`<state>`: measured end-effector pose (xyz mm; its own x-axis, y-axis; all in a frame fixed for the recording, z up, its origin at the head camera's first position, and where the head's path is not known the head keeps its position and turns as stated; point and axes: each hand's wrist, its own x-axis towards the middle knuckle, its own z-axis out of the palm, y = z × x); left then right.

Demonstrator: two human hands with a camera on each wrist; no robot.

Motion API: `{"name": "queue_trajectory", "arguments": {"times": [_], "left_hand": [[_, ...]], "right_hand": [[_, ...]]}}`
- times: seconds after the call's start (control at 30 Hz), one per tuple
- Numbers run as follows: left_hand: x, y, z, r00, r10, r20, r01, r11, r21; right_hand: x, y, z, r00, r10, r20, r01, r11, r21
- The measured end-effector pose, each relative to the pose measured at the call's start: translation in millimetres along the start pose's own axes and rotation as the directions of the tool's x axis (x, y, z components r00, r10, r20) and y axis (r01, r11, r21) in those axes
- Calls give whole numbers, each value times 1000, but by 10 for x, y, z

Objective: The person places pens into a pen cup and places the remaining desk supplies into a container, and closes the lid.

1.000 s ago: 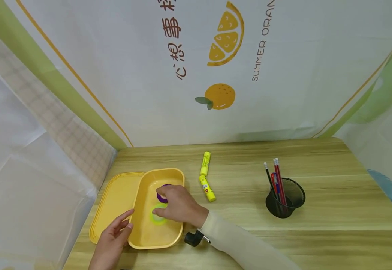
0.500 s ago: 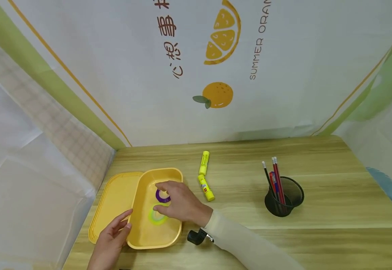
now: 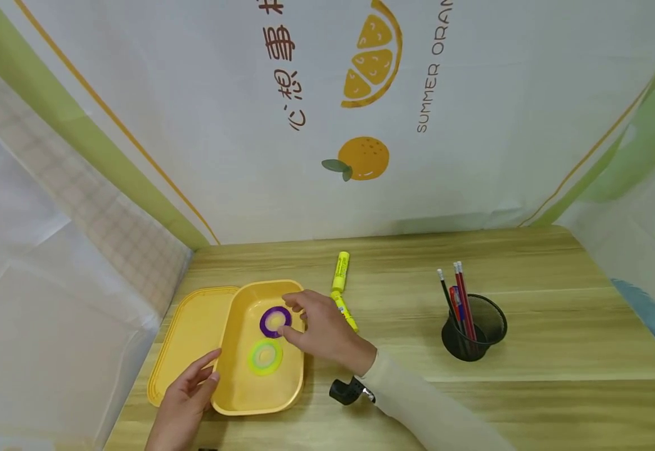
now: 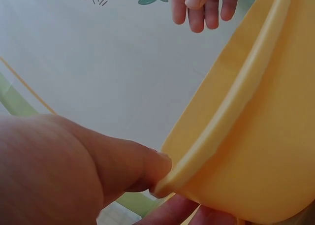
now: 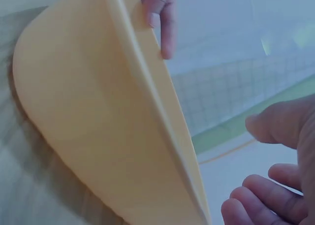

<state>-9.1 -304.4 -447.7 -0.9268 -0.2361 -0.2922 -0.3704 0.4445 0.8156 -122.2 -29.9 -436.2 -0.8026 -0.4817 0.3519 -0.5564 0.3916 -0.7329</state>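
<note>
My left hand [image 3: 183, 401] grips the left rim of a yellow plastic box [image 3: 248, 394], thumb on the rim and fingers outside it. Inside the box lie two flat rings that look like tape rolls. The purple roll [image 3: 264, 321] is farther back, and the neon yellow-green roll [image 3: 255, 359] lies in front of it. My right hand [image 3: 324, 329] hovers over the box's right rim, fingers apart and loosely bent, with nothing in them. In the right wrist view, the right fingers [image 5: 268, 198] stand beside the box's outer wall [image 5: 88, 97].
A yellow lid [image 3: 189, 338] lies left of the box, partly behind it. Two yellow glue sticks [image 3: 340, 271] lie end to end right of the box, the nearer one partly hidden by my right hand. A black mesh pen cup [image 3: 493, 326] holding pencils stands farther right.
My right hand has drawn back from over the two rolls, moving right to the box's right rim, and both rolls now show more fully. My left hand stays on the left rim.
</note>
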Motion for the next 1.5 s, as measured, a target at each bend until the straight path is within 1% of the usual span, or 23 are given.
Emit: {"name": "queue_trajectory", "arguments": {"times": [0.17,0.33,0.47,0.6,0.73,0.93,1.03,1.2,1.5], "left_hand": [[-6,8,-4,1000,1,-1,-1,1000,-1],[-5,19,-12,1000,-1,1,1,1000,0],[-6,22,-16,1000,-7,10,7,1000,-9],[5,17,-16,1000,-10,18,11,1000,-12],[20,17,-8,1000,-18,19,19,999,-30],[29,6,-5,999,-33,22,34,998,-48],[29,-2,-6,999,-33,21,34,998,-49],[23,2,0,999,-33,16,33,997,-63],[6,8,2,999,-33,18,34,997,-71]], "right_hand": [[-39,77,-128,998,43,-35,-42,999,25],[-68,167,-243,990,136,-44,-134,989,60],[-103,288,-302,980,190,-51,-187,980,72],[-147,427,-347,974,208,-86,-204,977,56],[-179,553,-396,964,239,-119,-236,971,32],[-212,694,-425,948,280,-153,-289,957,-38],[-218,741,-419,941,306,-147,-316,947,-53],[-221,777,-399,928,354,-121,-360,932,-36],[-214,803,-349,925,367,-102,-373,927,-48]]}}
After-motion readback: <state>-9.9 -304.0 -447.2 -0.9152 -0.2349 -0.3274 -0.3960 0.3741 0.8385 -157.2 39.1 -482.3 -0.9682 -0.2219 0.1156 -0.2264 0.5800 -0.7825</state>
